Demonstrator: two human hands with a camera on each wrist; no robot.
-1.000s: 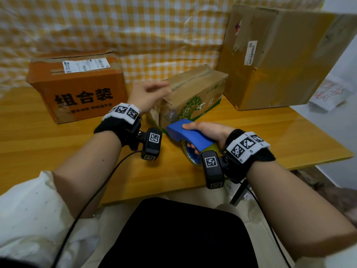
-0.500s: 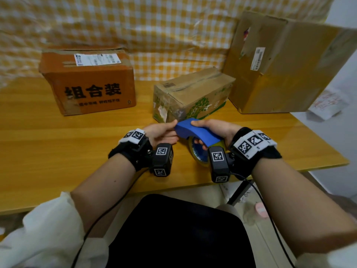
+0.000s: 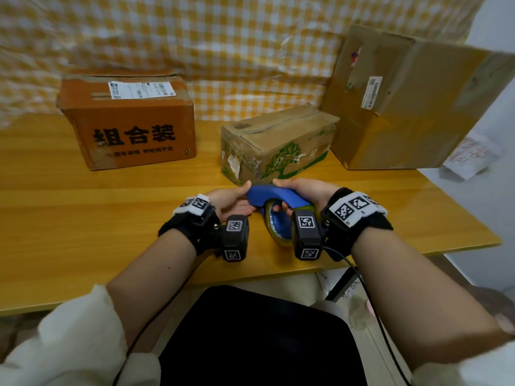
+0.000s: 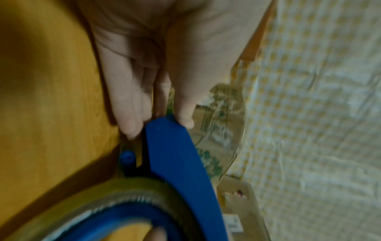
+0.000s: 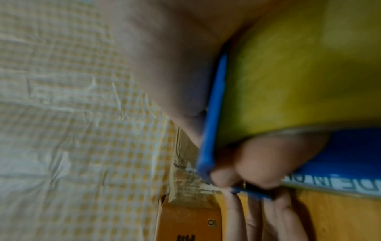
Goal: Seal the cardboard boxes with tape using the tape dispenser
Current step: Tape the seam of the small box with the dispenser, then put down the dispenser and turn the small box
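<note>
My right hand (image 3: 302, 192) grips the blue tape dispenser (image 3: 274, 195) over its curved top, fingers through the yellowish tape roll (image 3: 274, 228), just above the wooden table (image 3: 83, 218). My left hand (image 3: 234, 200) pinches the dispenser's front tip, thumb on top and fingers beneath. The left wrist view shows the left hand (image 4: 158, 126) at the tip of the dispenser (image 4: 177, 156). In the blurred right wrist view, my right hand (image 5: 218, 146) wraps the dispenser (image 5: 212, 114) and roll (image 5: 288, 81). A small cardboard box with a green tree print (image 3: 278, 143) lies closed right behind the hands.
An orange box with black characters and a white label (image 3: 131, 129) stands at the back left. A large brown box (image 3: 404, 107) leans at the back right. A yellow checked cloth (image 3: 223, 51) hangs behind. The table's front edge is close below my wrists.
My left hand left the top of the small box and came back to pinch the dispenser's front tip. The right hand kept its grip and lifted the dispenser slightly.
</note>
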